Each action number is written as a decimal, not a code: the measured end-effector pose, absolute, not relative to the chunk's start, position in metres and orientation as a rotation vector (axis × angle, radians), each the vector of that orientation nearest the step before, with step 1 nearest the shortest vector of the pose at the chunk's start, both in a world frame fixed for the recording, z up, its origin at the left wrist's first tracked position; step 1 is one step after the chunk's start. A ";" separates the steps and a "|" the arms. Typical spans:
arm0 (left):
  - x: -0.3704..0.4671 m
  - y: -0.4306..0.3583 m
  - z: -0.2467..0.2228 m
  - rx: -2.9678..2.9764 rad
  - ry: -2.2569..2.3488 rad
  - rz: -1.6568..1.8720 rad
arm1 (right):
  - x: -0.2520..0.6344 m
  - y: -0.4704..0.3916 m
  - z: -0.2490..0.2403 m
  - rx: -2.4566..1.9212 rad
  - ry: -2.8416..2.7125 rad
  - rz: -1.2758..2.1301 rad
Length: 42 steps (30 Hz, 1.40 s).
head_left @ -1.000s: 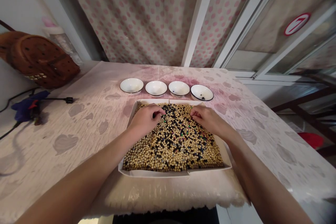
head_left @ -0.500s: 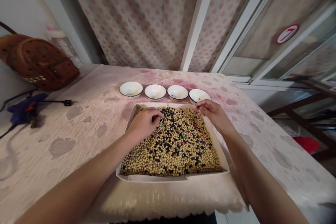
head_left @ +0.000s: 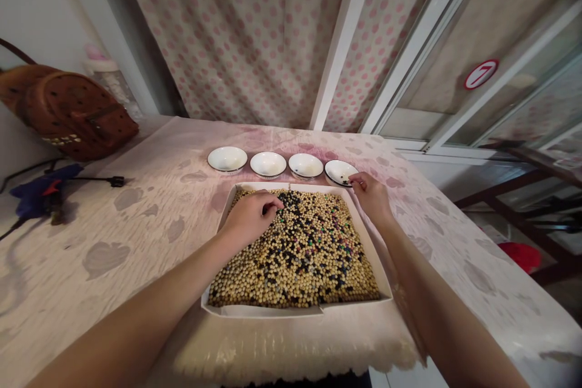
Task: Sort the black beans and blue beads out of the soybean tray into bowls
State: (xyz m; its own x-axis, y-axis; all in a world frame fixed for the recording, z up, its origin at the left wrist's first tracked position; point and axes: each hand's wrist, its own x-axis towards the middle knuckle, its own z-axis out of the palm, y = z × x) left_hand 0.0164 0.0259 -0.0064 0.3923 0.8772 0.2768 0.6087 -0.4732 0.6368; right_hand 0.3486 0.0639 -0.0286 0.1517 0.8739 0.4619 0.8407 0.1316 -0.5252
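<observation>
A shallow white cardboard box [head_left: 359, 212] is full of small round tan pieces [head_left: 254, 285], which look like soybeans or beads, mixed with dark, green and pinkish ones. My left hand [head_left: 252, 215] rests over the far left of the box, thumb and index finger pinched together at the surface of the pieces. Whatever it pinches is too small to name. My right hand [head_left: 371, 197] reaches past the far right corner to the rightmost white bowl [head_left: 339, 168]. Its fingertips are pinched at the bowl's near right rim, beside several dark specks inside. What they hold is unclear.
Three more dark-rimmed white bowls stand in a row: a left bowl [head_left: 227, 159], a middle one [head_left: 268, 164] and another [head_left: 306, 165] with dark specks. A brown backpack [head_left: 68, 112] and a blue glue gun [head_left: 45, 190] with a cord lie left on the patterned tablecloth [head_left: 150, 242].
My right hand has moved from the box's far right corner to the rightmost bowl's rim. More dark specks show in that bowl. My left hand stays nearly still, pinched. The view has shifted slightly.
</observation>
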 end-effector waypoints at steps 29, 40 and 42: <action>0.018 0.026 -0.002 2.195 1.320 0.777 | 0.303 0.002 0.021 -1.637 -2.451 0.448; 0.016 0.027 -0.006 2.198 1.308 0.790 | 0.295 0.007 0.015 -1.565 -2.427 0.408; 0.016 0.027 -0.006 2.196 1.306 0.789 | 0.296 0.008 0.013 -1.564 -2.420 0.414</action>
State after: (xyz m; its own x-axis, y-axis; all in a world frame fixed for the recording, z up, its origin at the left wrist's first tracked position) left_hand 0.0160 0.0267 -0.0060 0.3836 0.8922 0.2384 0.6260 -0.4410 0.6431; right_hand 0.2961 0.0079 0.0131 -0.4039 0.9140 0.0392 0.8490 0.3904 -0.3559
